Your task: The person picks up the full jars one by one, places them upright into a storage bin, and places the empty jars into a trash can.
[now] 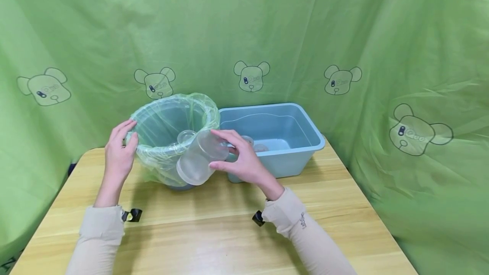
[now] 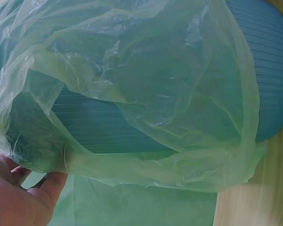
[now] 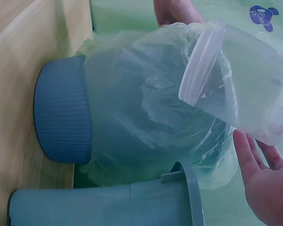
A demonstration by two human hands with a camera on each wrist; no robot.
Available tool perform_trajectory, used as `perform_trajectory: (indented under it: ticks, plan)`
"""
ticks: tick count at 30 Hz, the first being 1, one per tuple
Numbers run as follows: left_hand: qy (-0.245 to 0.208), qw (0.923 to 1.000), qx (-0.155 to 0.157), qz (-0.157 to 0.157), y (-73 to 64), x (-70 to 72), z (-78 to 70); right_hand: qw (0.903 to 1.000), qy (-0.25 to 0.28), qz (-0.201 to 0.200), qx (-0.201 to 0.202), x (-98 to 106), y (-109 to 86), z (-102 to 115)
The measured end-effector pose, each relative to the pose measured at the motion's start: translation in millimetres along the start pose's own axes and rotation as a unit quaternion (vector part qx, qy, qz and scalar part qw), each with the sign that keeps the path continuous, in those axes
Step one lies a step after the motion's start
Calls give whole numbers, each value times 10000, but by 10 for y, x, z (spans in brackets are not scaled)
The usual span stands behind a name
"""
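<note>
A blue trash bin [image 3: 61,110] with a ribbed side stands on the table, lined with a thin green plastic bag [image 2: 179,70] folded over its rim. My left hand [image 1: 120,154] grips the rim at the left, thumb and fingers on the bag. In my right hand [image 1: 244,160] is a translucent round plastic container [image 1: 195,166], held tilted over the bin's front right rim. Its wide, ridged end points down and toward me, while the fingers hold the other end. Inside the bin lie a few clear plastic containers [image 1: 186,136], partly hidden by the one in hand.
A rectangular light blue tub [image 1: 290,162] stands to the right, close beside the bin, with small clear items [image 1: 260,148] at its near left inside. Both stand on a wooden table [image 1: 214,232]. A green curtain [image 1: 244,20] with bear heads surrounds the table's back and sides.
</note>
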State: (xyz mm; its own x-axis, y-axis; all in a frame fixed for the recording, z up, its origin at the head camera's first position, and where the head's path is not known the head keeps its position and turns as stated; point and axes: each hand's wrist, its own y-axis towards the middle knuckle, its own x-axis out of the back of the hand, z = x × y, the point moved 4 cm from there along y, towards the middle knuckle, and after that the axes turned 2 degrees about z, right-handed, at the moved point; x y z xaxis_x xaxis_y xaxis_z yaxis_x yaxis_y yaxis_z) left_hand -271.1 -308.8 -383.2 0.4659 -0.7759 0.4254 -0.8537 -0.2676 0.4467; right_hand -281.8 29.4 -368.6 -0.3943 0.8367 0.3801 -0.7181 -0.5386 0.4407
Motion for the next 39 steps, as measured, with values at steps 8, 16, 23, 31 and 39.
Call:
perform_trajectory:
  ticks: [8,16,23,31,39]
  plan:
    - [-12,10000,-37,32,11,-3,-17,9900,1400,-2,196,40,83,29]
    - [-70,10000,-12,61,1,-17,-38,9723,2314,-327,-73,12,202,28]
    - [-17,10000,27,72,2,-20,-31,9586,2704,-809,-384,-28,308,3]
    - [-27,10000,25,69,8,-15,-27,9684,1965,-1437,-534,-86,476,-32]
    - [12,10000,42,50,8,-22,-35,9893,-438,-1388,-87,-177,639,52]
